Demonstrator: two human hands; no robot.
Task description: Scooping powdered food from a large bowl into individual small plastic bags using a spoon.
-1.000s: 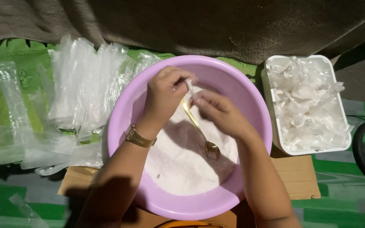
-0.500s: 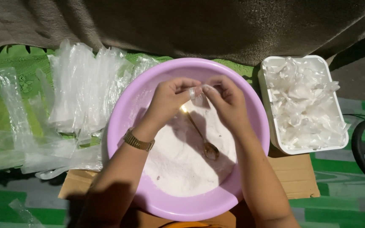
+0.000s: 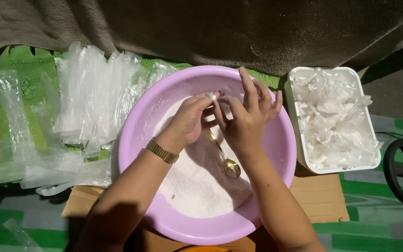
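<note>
Pinching: both hands meet above the lilac basin (image 3: 276, 186), fingers (image 3: 220, 105) together on a tiny white packet (image 3: 211, 95).
Near: a gold spoon (image 3: 224, 154) lies in the white powder (image 3: 197, 186), bowl toward the person, handle running up and away under the hands.
Left hand (image 3: 190, 121): fingertips clamped on the packet, which sits at its far tips.
Right hand (image 3: 248, 119): thumb and forefinger closed on the packet's right side, other fingers spread; the spoon handle is just beneath it.
Far: clear bags (image 3: 85, 98) left, white tub (image 3: 304, 158) of filled packets right.
</note>
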